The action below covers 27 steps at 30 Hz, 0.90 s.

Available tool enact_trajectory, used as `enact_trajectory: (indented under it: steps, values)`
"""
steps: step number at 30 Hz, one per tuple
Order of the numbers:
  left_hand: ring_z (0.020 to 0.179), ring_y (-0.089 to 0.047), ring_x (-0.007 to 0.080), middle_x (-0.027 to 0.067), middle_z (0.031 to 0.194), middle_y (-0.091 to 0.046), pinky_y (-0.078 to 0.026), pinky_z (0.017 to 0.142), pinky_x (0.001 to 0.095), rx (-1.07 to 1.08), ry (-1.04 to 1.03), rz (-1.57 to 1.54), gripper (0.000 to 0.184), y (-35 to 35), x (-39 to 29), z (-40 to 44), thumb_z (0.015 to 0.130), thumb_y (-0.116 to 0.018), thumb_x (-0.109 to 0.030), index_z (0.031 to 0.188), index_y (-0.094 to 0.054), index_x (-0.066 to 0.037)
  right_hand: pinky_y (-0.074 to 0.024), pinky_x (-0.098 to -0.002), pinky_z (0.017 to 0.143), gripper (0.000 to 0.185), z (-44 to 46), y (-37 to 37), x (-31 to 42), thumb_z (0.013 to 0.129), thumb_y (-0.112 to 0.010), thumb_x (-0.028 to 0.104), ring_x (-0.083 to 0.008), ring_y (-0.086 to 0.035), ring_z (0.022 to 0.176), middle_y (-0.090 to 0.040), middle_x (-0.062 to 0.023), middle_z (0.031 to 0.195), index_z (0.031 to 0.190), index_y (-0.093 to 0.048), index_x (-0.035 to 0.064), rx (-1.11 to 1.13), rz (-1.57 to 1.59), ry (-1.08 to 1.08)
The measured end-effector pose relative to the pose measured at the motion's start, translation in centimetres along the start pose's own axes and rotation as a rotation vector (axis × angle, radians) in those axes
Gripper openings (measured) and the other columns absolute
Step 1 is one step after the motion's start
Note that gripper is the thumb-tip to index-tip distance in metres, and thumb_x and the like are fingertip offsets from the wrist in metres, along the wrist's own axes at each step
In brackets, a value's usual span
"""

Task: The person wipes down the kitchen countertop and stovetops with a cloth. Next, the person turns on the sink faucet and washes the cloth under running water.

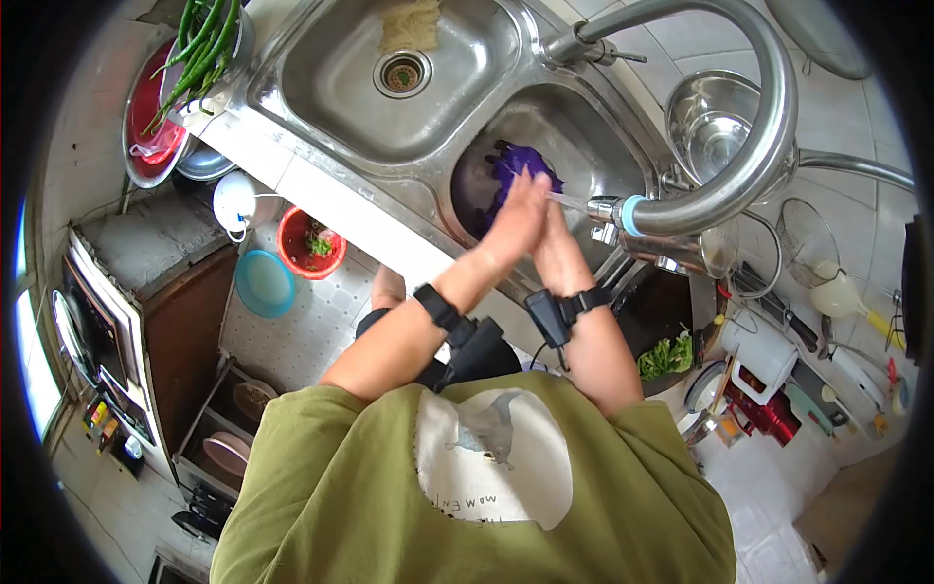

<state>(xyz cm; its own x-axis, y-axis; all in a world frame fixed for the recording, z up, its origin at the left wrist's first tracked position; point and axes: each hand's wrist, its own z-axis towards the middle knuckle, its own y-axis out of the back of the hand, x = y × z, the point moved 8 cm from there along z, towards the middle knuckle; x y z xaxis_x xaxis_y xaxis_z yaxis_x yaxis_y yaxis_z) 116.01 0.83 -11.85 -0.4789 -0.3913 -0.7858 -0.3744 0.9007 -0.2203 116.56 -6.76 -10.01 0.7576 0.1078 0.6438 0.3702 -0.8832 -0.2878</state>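
Observation:
My left hand and my right hand are pressed against each other over the right-hand sink basin. The left fingers look stretched out, slightly blurred, and they cover most of the right fingers. A thin stream of water from the faucet spout reaches my hands. Just beyond them in the basin lies a crumpled, dark purple, cloth-like thing. Whether my fingertips touch it I cannot tell. Both wrists wear black straps with small devices.
A second basin with a drain lies to the left. The curved faucet pipe arches over the right side, beside a steel pot. Green long beans sit at upper left. A red bucket and blue basin stand below the counter.

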Motion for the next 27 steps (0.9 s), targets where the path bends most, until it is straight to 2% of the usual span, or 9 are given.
enact_trajectory:
  steps: [4, 7, 8, 10, 11, 16, 20, 25, 27]
  values:
    - [0.160, -0.013, 0.0266, 0.0204, 0.171, -0.017, -0.013, 0.128, 0.0332, -0.039, -0.019, 0.027, 0.079, 1.8, 0.0, 1.5, 0.110, -0.037, -0.053, 0.163, -0.017, 0.002, -0.0251, -0.0373, 0.125, 0.082, -0.7, -2.4, 1.1, 0.106, -0.032, 0.066, -0.0225, -0.028, 0.154, -0.026, -0.0080, 0.170, 0.164, -0.022, 0.0087, -0.037, -0.002, 0.025]
    - [0.159, -0.009, 0.0372, 0.0300, 0.168, -0.016, -0.010, 0.129, 0.0385, -0.008, -0.091, 0.129, 0.080, 0.2, -0.2, -1.1, 0.108, -0.035, -0.053, 0.160, -0.022, 0.007, -0.0278, -0.0367, 0.123, 0.079, 0.5, -0.1, -0.6, 0.107, -0.034, 0.065, -0.0213, -0.034, 0.150, -0.034, -0.0056, 0.165, 0.163, -0.026, 0.0100, -0.072, 0.059, -0.119]
    - [0.159, -0.011, 0.0363, 0.0296, 0.168, -0.017, -0.010, 0.129, 0.0378, -0.002, -0.121, 0.202, 0.080, 0.0, -0.5, -1.6, 0.109, -0.034, -0.051, 0.160, -0.020, 0.008, -0.0291, -0.0365, 0.122, 0.078, 0.9, 0.8, -1.2, 0.107, -0.035, 0.064, -0.0208, -0.036, 0.149, -0.037, -0.0045, 0.163, 0.163, -0.028, 0.0106, -0.109, 0.094, -0.204]
    - [0.159, -0.013, 0.0350, 0.0289, 0.168, -0.018, -0.011, 0.129, 0.0370, -0.008, 0.008, 0.044, 0.079, 0.7, -0.2, -0.7, 0.109, -0.035, -0.049, 0.160, -0.019, 0.008, -0.0304, -0.0370, 0.121, 0.076, 2.4, 2.2, -2.8, 0.107, -0.037, 0.064, -0.0204, -0.037, 0.148, -0.040, -0.0035, 0.160, 0.162, -0.030, 0.0111, 0.030, 0.047, 0.007]
    - [0.159, -0.013, 0.0271, 0.0184, 0.171, -0.019, -0.011, 0.128, 0.0346, 0.015, 0.041, -0.044, 0.077, 1.4, -0.3, 0.3, 0.110, -0.037, -0.048, 0.162, -0.014, 0.005, -0.0304, -0.0370, 0.121, 0.076, 2.4, 2.0, -2.6, 0.107, -0.037, 0.064, -0.0204, -0.037, 0.148, -0.040, -0.0035, 0.160, 0.162, -0.030, 0.0111, 0.031, 0.046, 0.007]
    - [0.151, -0.028, 0.0217, 0.0141, 0.164, -0.035, -0.018, 0.125, 0.0358, -0.052, 0.119, -0.172, 0.074, 1.4, -0.7, -0.6, 0.110, -0.038, -0.052, 0.161, -0.027, 0.000, -0.0313, -0.0380, 0.120, 0.078, 1.8, -0.3, -0.1, 0.105, -0.041, 0.066, -0.0195, -0.039, 0.147, -0.042, -0.0030, 0.159, 0.160, -0.033, 0.0119, -0.062, -0.045, -0.031]
    - [0.150, -0.028, 0.0212, 0.0115, 0.163, -0.036, -0.018, 0.125, 0.0397, 0.034, 0.117, -0.299, 0.078, 0.6, -0.5, -1.7, 0.107, -0.045, -0.056, 0.160, -0.031, 0.000, -0.0296, -0.0395, 0.122, 0.083, 2.1, -2.2, 2.3, 0.103, -0.043, 0.070, -0.0211, -0.040, 0.147, -0.040, -0.0043, 0.161, 0.160, -0.034, 0.0111, 0.054, -0.132, -0.092]
    - [0.107, -0.056, 0.0173, 0.0075, 0.124, -0.065, -0.042, 0.097, 0.0352, -0.042, 0.249, -0.517, 0.065, 3.7, -0.3, 1.2, 0.104, -0.052, -0.059, 0.138, -0.059, -0.005, -0.0271, -0.0388, 0.123, 0.080, 6.4, -3.3, -1.0, 0.106, -0.037, 0.065, -0.0235, -0.034, 0.150, -0.036, -0.0098, 0.164, 0.160, -0.032, 0.0061, -0.124, -0.080, 0.132]
    - [0.106, -0.055, 0.0167, 0.0068, 0.123, -0.065, -0.042, 0.096, 0.0344, -0.061, 0.228, -0.488, 0.063, 3.0, 0.0, 0.6, 0.104, -0.051, -0.059, 0.138, -0.059, -0.006, -0.0311, -0.0367, 0.118, 0.074, 6.2, -2.7, 0.0, 0.106, -0.043, 0.058, -0.0236, -0.042, 0.141, -0.043, -0.0086, 0.155, 0.160, -0.030, 0.0096, -0.155, -0.081, 0.121]
